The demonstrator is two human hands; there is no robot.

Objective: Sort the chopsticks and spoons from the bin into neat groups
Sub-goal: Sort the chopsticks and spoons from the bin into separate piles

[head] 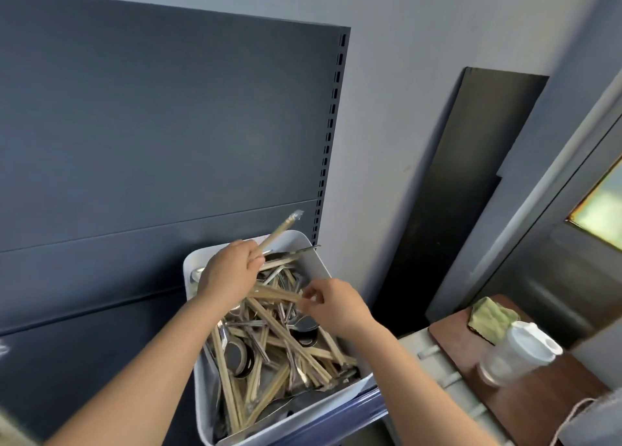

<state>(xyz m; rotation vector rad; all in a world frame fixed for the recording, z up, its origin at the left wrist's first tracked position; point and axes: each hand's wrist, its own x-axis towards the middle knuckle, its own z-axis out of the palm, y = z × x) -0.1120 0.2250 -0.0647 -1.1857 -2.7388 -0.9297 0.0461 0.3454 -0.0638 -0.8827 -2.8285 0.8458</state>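
Observation:
A white bin [313, 260] stands in front of me, full of tangled wooden chopsticks [269, 324] and metal spoons [303, 326]. My left hand [229, 274] is over the far half of the bin and grips a bundle of chopsticks [279, 231]; one end sticks up past the rim, the other end runs out below the palm. My right hand [331, 302] hovers over the middle of the bin and pinches the near ends of that bundle [279, 294] with fingertips and thumb.
A dark blue shelf back panel [151, 142] rises behind the bin. To the right lies a brown wooden board [525, 388] carrying a clear lidded cup [521, 348] and a green sponge [491, 314]. A black panel [464, 193] leans on the wall.

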